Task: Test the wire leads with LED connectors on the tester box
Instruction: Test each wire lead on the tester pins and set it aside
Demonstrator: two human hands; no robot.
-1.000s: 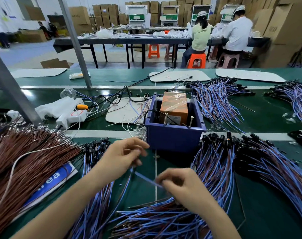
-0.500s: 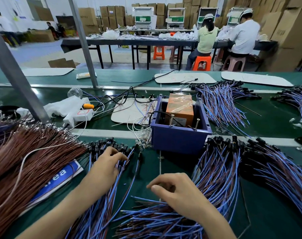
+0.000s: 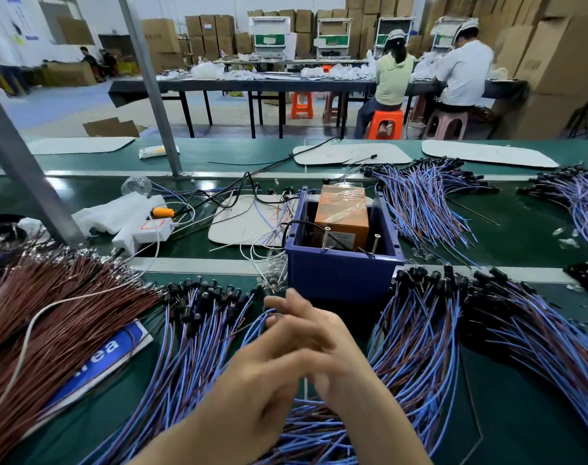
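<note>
Far left: heap of brown wires [image 3: 51,330] fanned over the green bench [image 3: 520,414], crossed by a white cable [image 3: 30,327]. Blue-and-white printed card [image 3: 111,350] partly under the heap's near edge. Behind, slanted grey post [image 3: 27,169]. Further back, white power strip [image 3: 145,229] with orange plug [image 3: 163,212], beside crumpled white plastic [image 3: 114,209].

Left of centre: pile of blue-and-brown leads [image 3: 192,337], black LED connectors [image 3: 202,293] at the far ends.

Centre: left hand [image 3: 262,380] and right hand [image 3: 332,344] overlapping above the leads, just short of the tester box, both motion-blurred. Right fingers [image 3: 285,307] stretched out and held close together, tips beside a loop of blue lead. Left fingers merged with the right hand in the blur; spread or pinching, cannot tell. Grip on any lead: cannot tell for either hand.

Just beyond the hands: tester box [image 3: 342,280], blue-purple, open-topped, standing on the bench. Inside, orange block [image 3: 341,213] wrapped in clear tape; black cable looped over the left wall; two upright screws [image 3: 326,236] near the front wall.

Right of the box: second pile [image 3: 420,347] of the same leads, connectors just beside the box's near right corner. Then a darker third pile [image 3: 537,337]. Behind these, rear pile [image 3: 420,203] fanned across the belt, and one more at far right [image 3: 584,199]. White mats [image 3: 351,154] along the far bench edge.

Background right: two seated people [image 3: 393,72] at a long table, backs to camera, cardboard boxes stacked behind.
</note>
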